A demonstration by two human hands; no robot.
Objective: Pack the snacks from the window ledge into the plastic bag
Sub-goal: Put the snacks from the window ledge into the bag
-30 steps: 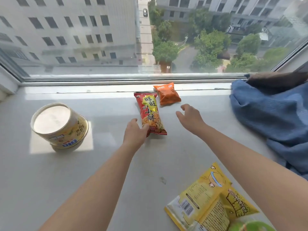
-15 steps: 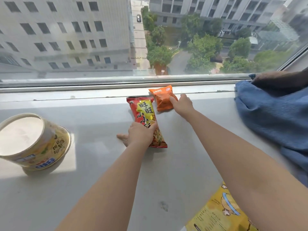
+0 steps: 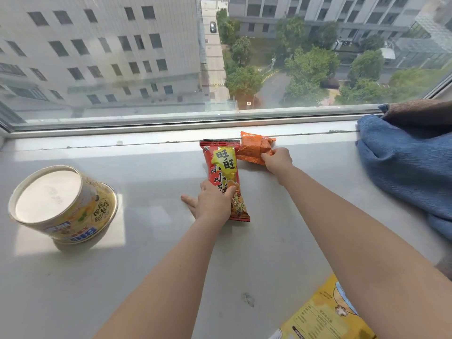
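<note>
1. At the far edge of the window ledge (image 3: pixel 146 265), mid-span by the frame: red snack pack (image 3: pixel 223 172) lies flat, lengthwise toward the glass; small orange snack pack (image 3: pixel 254 148) sits just beside its far end, touching or slightly overlapping, can't tell which.
2. Left hand (image 3: pixel 212 201) clamps the near half of the red pack, thumb on top, one finger splayed flat on the ledge.
3. Right hand (image 3: pixel 277 159) pinches the near right edge of the orange pack.
4. Step in hand, my read: dual pickup. Grip the sealed edges, not the puffed middle, and lift straight up so neither pack drags the other.
5. Plastic bag isn't in view; needs locating before carrying over.
6. Also waiting: upside-down noodle cup (image 3: pixel 63 204) toward the left end, yellow packet (image 3: pixel 322 316) at the near edge.
7. Ledge is smooth pale stone, with a sun patch under the cup. Blue cloth (image 3: pixel 406 167) heaped at the right end. Window looks down on buildings and trees.
</note>
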